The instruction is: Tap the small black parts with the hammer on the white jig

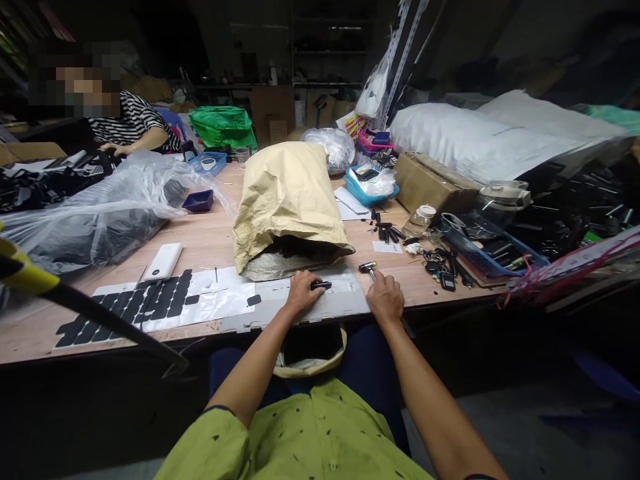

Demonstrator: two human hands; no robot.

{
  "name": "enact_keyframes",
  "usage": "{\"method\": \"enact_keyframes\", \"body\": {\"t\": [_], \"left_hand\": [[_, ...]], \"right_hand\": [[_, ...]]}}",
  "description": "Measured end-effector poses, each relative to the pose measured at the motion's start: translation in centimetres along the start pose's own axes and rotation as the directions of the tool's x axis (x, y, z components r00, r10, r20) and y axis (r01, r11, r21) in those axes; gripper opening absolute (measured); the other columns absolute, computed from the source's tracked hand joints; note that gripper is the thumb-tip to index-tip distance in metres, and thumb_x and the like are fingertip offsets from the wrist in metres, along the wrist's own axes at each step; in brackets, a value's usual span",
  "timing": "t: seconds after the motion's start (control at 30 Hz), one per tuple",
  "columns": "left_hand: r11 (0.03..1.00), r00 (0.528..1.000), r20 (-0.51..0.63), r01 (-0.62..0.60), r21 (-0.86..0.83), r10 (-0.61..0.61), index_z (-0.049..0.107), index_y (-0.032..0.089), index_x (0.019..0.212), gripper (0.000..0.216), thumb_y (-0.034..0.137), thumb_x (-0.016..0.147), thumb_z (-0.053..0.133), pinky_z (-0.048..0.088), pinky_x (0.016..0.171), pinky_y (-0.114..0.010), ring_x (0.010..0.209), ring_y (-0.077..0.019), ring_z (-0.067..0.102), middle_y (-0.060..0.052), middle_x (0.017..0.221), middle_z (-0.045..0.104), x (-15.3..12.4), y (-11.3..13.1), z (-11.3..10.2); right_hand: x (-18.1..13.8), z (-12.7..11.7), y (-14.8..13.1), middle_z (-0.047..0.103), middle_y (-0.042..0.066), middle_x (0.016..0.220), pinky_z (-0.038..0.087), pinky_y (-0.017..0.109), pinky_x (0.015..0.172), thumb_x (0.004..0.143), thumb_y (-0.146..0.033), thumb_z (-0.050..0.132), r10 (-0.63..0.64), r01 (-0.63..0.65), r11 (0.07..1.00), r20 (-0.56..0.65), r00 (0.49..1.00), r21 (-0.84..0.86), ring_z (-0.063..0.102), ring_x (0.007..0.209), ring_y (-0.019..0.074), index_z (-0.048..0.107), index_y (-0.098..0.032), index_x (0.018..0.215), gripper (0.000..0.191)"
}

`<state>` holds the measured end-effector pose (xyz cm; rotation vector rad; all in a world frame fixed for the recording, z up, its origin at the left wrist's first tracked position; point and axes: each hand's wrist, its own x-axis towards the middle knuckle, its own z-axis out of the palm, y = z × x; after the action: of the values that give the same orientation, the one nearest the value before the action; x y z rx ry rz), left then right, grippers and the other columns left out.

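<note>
My left hand (302,292) is closed on a small black cylindrical part (321,285), which lies along the grey board (345,299) at the table's front edge. In my right hand (385,297) is a small hammer (369,267) with a yellow and black head, its handle wrapped by my fingers. Just behind my hands lies a cream woven sack (290,193), its dark mouth facing me. Left of the board stretches a white sheet with rows of black adhesive pads (165,300). An open bag (320,365) sits in my lap, below the table edge.
A white power bank (165,261) lies at left near a clear plastic bag (115,200). On the right are loose black parts (387,230), a lidded jar (420,219), a cardboard box (433,187) and a blue tray (520,257). Another person (140,123) sits at the far left.
</note>
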<state>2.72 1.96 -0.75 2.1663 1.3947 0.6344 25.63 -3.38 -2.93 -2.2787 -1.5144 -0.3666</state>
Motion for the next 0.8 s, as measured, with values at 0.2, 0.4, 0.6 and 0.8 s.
{"method": "enact_keyframes", "body": {"t": [0.2,0.4,0.6,0.8], "left_hand": [[0.998,0.999,0.018,0.051,-0.033,-0.051,0.077,0.026,0.098,0.019,0.028,0.079,0.073,0.041,0.093,-0.041,0.099,-0.0242,0.054,-0.004,0.096,0.069,0.2,0.1,-0.1],[0.998,0.999,-0.002,0.049,-0.036,-0.05,0.077,0.028,0.096,0.018,0.029,0.078,0.074,0.041,0.093,-0.042,0.097,-0.0248,0.054,-0.003,0.093,0.069,0.2,0.2,0.2],[0.998,0.999,-0.002,0.046,-0.04,-0.047,0.078,0.027,0.096,0.018,0.029,0.08,0.073,0.041,0.092,-0.041,0.098,-0.0247,0.055,-0.003,0.094,0.069,0.2,0.2,0.4],[0.997,0.998,0.006,0.066,-0.038,-0.066,0.078,0.029,0.095,0.017,0.03,0.079,0.074,0.041,0.092,-0.041,0.099,-0.0252,0.054,-0.003,0.092,0.068,0.3,0.5,0.5]], "right_hand": [[0.0,-0.5,0.5,0.064,0.01,0.093,0.042,0.03,0.073,0.086,-0.015,0.046,0.059,-0.069,0.967,0.046,0.997,0.244,0.056,0.087,0.0216,0.07,-0.02,0.115,0.038],[-3.3,-1.8,-2.2,0.072,0.011,0.11,0.052,0.034,0.082,0.091,-0.027,0.041,-0.062,0.011,0.762,0.056,0.996,0.648,0.064,0.092,0.0214,0.071,-0.019,0.115,0.039],[-5.3,-2.8,-4.8,0.074,0.011,0.109,0.053,0.037,0.091,0.091,-0.028,0.045,-0.133,0.064,0.7,0.041,0.99,0.711,0.067,0.102,0.0225,0.072,-0.021,0.114,0.036],[-5.4,-2.5,-5.1,0.075,0.01,0.103,0.054,0.037,0.089,0.09,-0.025,0.045,-0.135,0.052,0.696,0.06,0.989,0.716,0.068,0.098,0.0223,0.073,-0.021,0.11,0.035]]}}
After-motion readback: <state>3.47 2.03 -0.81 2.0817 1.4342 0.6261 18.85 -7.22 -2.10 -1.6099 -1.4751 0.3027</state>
